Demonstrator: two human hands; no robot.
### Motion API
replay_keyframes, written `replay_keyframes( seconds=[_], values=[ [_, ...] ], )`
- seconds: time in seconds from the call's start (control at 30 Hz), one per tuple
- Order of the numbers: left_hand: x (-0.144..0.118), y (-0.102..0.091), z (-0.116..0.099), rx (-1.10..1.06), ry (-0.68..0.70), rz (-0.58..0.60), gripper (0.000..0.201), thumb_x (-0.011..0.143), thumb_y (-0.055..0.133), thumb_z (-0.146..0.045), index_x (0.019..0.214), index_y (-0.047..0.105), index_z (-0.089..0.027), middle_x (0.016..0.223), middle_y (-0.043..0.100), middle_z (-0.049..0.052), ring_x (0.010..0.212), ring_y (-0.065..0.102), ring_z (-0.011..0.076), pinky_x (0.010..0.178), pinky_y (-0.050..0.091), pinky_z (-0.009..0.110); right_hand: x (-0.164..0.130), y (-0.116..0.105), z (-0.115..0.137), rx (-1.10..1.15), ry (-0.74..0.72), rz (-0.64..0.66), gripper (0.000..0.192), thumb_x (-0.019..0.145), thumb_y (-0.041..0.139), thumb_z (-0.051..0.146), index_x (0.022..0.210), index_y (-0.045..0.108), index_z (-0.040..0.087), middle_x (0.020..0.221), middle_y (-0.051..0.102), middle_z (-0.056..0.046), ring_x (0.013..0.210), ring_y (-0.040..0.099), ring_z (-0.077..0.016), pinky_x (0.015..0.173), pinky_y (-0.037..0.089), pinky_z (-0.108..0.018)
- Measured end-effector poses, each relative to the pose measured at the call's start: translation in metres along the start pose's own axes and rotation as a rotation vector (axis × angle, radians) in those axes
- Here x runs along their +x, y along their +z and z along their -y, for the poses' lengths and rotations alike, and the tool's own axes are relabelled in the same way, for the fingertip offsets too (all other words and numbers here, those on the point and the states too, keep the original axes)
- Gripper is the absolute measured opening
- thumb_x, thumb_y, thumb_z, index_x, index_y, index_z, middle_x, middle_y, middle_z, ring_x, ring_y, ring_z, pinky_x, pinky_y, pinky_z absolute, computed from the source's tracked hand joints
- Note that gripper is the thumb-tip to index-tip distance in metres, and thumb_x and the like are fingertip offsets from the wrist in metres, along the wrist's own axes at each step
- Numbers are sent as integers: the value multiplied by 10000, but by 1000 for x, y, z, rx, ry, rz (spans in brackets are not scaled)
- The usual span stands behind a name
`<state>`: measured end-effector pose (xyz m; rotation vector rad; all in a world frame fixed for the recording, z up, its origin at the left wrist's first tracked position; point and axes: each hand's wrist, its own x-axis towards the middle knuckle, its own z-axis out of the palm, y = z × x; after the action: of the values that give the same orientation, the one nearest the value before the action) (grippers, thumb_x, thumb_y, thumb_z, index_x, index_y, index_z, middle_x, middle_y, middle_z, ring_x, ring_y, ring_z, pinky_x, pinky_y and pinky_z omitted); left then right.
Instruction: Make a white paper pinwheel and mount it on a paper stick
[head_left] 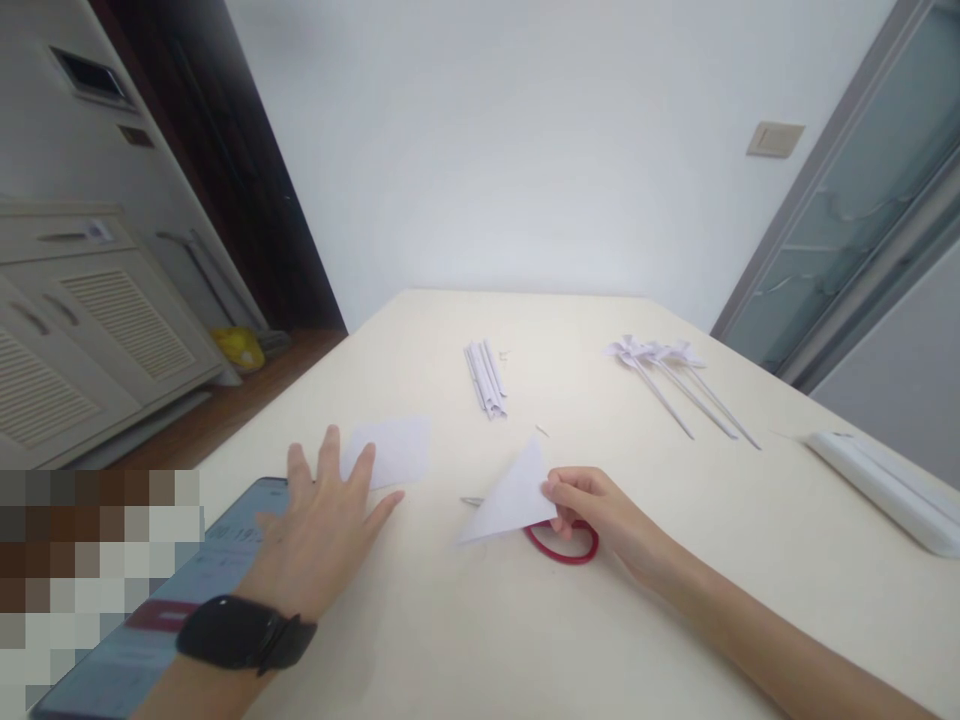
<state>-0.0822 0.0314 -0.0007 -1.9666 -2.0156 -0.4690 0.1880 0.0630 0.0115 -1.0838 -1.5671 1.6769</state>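
Observation:
Between the thumb and fingers of my right hand (581, 500) a folded white paper triangle (510, 495) is pinched by its right corner. Under it lie red-handled scissors (562, 555), their blades mostly covered by the paper and the tip showing at its left. My left hand (322, 520), with a black band on the wrist, has its fingers spread over the table. Its fingertips are at the left edge of a flat white paper sheet (397, 450); whether they press on it I cannot tell. Below that hand lies a device with a lit screen (187, 580).
Several rolled paper sticks (487, 380) lie mid-table beside small scraps (504, 355). Paper pinwheels on sticks (656, 355) rest at the back right. A long white object (889, 490) is near the right edge of the table (450, 640). A wall stands behind.

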Motion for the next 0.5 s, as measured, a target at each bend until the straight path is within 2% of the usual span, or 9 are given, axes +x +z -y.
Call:
replay_keyframes(
  seconds=[0.07,0.1,0.17,0.23,0.3,0.4,0.5],
  values=[
    [4,-5,-6,103,32,-12,481,885,297,-339,1216,470,-36,1386,264,295,1258,101,530,769,132,817,0,0,0,-3,-3,0,315,845,458,316,587,474,136,530,504,18,507,424,-62,542,317,-195],
    [6,-7,-10,129,81,-19,478,888,305,-323,1248,432,-36,1398,250,280,1278,109,491,841,116,783,0,0,0,-5,-6,0,313,846,456,315,590,476,136,536,505,17,509,426,-62,543,318,-194],
    [7,-11,-20,47,171,-32,497,872,372,-339,1297,368,-82,1407,275,218,1309,145,394,979,164,647,1,0,-2,-9,-12,1,306,845,459,317,598,475,137,552,512,15,512,433,-61,538,321,-191],
    [4,-13,-32,-137,262,63,531,860,405,-379,1324,318,-137,1399,322,151,1305,229,301,1040,236,494,1,0,-3,-15,-15,5,307,840,468,322,595,470,137,552,514,13,504,437,-61,516,315,-185],
    [-4,-12,-44,-338,273,212,546,872,381,-394,1358,228,-201,1390,353,95,1266,329,239,1026,311,411,1,1,-6,-23,-18,13,316,834,480,332,586,466,137,543,513,11,484,430,-58,480,296,-178],
    [-18,-8,-57,-521,292,347,562,868,388,-403,1369,187,-244,1399,346,73,1248,359,246,1019,324,408,2,4,-10,-29,-28,22,325,831,484,348,580,451,143,533,509,13,443,395,-49,432,260,-173],
    [-25,-3,-62,-557,300,400,592,850,433,-401,1372,189,-264,1428,294,55,1275,307,249,1053,261,420,3,6,-14,-28,-42,22,329,839,468,362,587,426,154,519,494,23,420,367,-45,405,237,-169]
  ],
)
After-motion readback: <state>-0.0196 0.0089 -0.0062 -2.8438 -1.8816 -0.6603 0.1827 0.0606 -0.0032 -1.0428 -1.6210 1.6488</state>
